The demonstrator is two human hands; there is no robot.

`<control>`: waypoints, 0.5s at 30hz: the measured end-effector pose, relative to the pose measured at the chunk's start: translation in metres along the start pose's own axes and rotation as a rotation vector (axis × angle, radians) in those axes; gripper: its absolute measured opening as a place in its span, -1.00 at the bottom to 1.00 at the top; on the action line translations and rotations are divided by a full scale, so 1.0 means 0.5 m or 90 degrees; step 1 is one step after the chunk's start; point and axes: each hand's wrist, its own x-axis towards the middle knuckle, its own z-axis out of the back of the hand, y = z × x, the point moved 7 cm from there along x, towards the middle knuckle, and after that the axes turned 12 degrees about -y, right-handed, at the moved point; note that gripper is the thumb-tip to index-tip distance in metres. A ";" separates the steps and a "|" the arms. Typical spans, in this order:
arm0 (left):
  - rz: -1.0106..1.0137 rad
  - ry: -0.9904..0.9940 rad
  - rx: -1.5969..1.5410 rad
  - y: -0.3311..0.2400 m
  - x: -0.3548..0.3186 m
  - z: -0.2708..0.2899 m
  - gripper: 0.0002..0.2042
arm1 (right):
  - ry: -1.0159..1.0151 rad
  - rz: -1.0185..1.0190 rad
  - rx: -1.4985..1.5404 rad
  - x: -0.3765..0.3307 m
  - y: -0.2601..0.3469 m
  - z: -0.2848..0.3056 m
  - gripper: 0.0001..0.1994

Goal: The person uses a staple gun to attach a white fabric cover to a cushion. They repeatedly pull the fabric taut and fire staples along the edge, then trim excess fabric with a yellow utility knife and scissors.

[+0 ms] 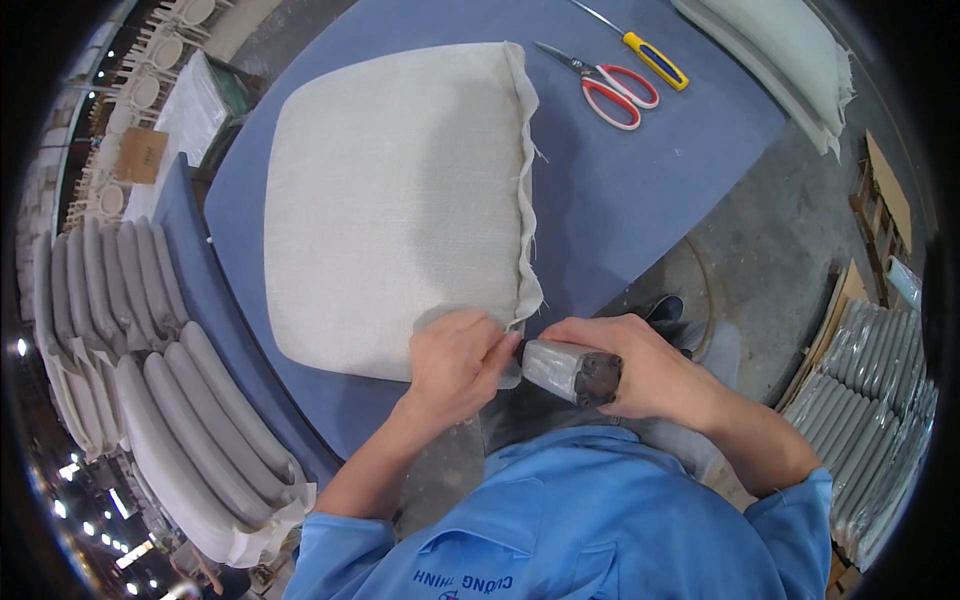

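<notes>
A cream fabric-covered seat cushion [390, 200] lies on the blue-topped table, its loose, frayed fabric edge running down the right side. My left hand [455, 365] is at the cushion's near right corner, fingers closed on the fabric edge. Just to the right, my right hand [640, 365] grips a grey, tape-wrapped staple gun [565, 370], its blocky end facing up. The gun's nose is close to the corner and mostly hidden by my hands, so I cannot tell whether it touches. Scissors [612, 92] with red and white handles and a yellow-handled screwdriver [655, 60] lie at the table's far right.
The blue table [640, 200] ends close to my body. Padded grey cushions [215, 430] stand in rows at the left. More fabric-covered pieces [780, 60] lie at the far right, and plastic-wrapped cushions [860, 400] are stacked at the right. A cardboard piece [142, 155] is at the far left.
</notes>
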 end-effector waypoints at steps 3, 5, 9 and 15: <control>0.001 0.032 0.047 -0.011 0.007 0.006 -0.75 | -0.051 0.066 0.001 -0.011 -0.006 0.003 -0.37; 0.011 0.053 0.091 -0.017 0.008 0.023 -0.75 | -0.101 0.109 0.020 -0.033 -0.013 0.016 -0.36; 0.018 0.074 0.157 -0.032 -0.007 0.052 -0.73 | -0.117 0.060 0.083 -0.075 -0.032 0.038 -0.30; -0.065 0.044 0.166 -0.039 -0.010 0.037 -0.70 | -0.075 0.095 0.066 -0.067 -0.031 0.020 -0.25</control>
